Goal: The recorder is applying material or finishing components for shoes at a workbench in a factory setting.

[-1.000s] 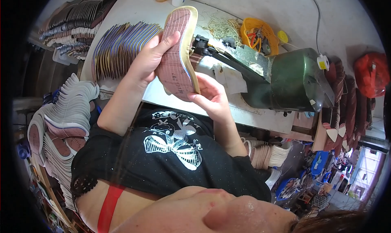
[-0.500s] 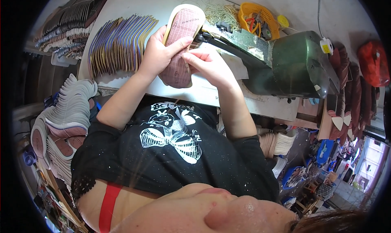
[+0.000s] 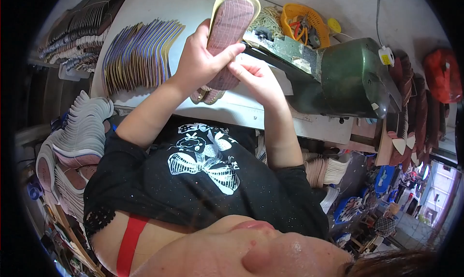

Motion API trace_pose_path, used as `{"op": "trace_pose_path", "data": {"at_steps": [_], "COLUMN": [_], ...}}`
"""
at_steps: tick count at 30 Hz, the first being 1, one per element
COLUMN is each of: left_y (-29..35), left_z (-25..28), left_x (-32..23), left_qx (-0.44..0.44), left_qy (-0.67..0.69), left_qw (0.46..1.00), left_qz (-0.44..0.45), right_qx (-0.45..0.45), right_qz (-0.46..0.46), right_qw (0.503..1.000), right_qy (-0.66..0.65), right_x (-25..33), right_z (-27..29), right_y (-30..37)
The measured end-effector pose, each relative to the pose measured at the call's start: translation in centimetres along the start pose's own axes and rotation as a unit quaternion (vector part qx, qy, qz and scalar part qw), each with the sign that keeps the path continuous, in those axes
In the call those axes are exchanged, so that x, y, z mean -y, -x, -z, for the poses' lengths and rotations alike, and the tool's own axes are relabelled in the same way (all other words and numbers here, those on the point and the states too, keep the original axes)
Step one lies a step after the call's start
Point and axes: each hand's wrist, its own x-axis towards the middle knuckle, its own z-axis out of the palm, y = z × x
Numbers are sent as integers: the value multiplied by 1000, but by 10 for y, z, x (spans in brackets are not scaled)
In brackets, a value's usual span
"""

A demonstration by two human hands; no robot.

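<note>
A shoe insole (image 3: pixel 231 23) with a brownish-pink checked face and a pale yellow rim stands tilted up above the white table. My left hand (image 3: pixel 200 59) is closed round its side, thumb pressed across the face. Lower down, my right hand (image 3: pixel 258 76) pinches at the insole's edge with thumb and forefinger; whatever lies between the fingertips is too small to make out. Below the held insole, the rounded ends of more checked insoles (image 3: pixel 212 97) show near the table's front edge. The green sewing machine (image 3: pixel 345 76) is just right of my right hand.
A fanned row of insoles (image 3: pixel 140 57) covers the table's left part. Behind the machine are a heap of pale cord (image 3: pixel 267 21) and a yellow basket (image 3: pixel 290 15) with pliers. Stacked soles (image 3: pixel 79 132) stand at left, dark bundled pieces (image 3: pixel 87 15) at far left.
Both hands stay on the insole. The insole has moved up and slightly right, away from me, uncovering the rounded insole ends below it. My left hand has shifted right with it.
</note>
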Motion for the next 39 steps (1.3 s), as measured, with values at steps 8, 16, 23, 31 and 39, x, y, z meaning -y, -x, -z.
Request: {"op": "trace_pose_path", "data": {"at_steps": [8, 16, 23, 31, 39], "left_y": [-52, -81, -83, -108, -152], "left_z": [-2, -12, -22, -17, 7], "left_x": [60, 89, 80, 62, 74], "left_qx": [19, 89, 66, 139, 584], "left_qy": [-23, -252, -281, -477, -128], "left_qw": [997, 945, 943, 862, 799], "left_qz": [73, 191, 163, 106, 68], "right_qx": [-143, -218, -225, -255, -246], "right_qz": [13, 28, 4, 5, 61], "right_qw": [990, 971, 964, 949, 942], "right_qy": [7, -97, -141, -183, -220], "right_x": [5, -7, -21, -27, -21], "right_z": [-1, 10, -8, -37, -27], "right_y": [5, 3, 15, -2, -26]}}
